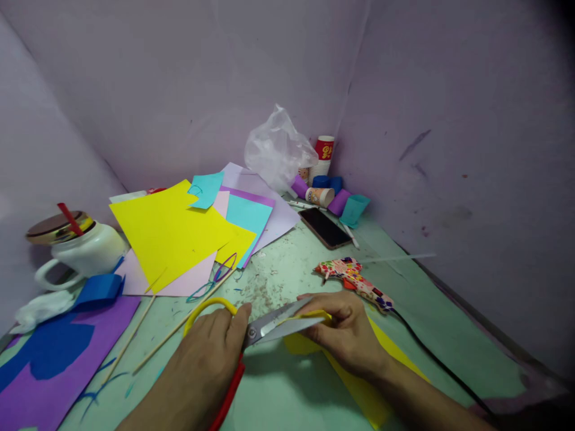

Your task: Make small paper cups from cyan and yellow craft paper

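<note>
My left hand [202, 365] is closed through the yellow and red handles of a pair of scissors [265, 326], whose open blades point right. My right hand [348, 332] pinches the edge of a yellow paper sheet [381, 383] that lies on the pale green table [278, 395]. The blades straddle that edge, right at my right fingertips.
A floral glue gun [354, 280] with a black cord lies just beyond my right hand, with a phone [326, 227] and paper cups [320, 196] farther back. Yellow, teal and pink sheets [179, 233] lie at centre left, with two wooden skewers [179, 326], a white mug [78, 248] and purple and blue paper [58, 359].
</note>
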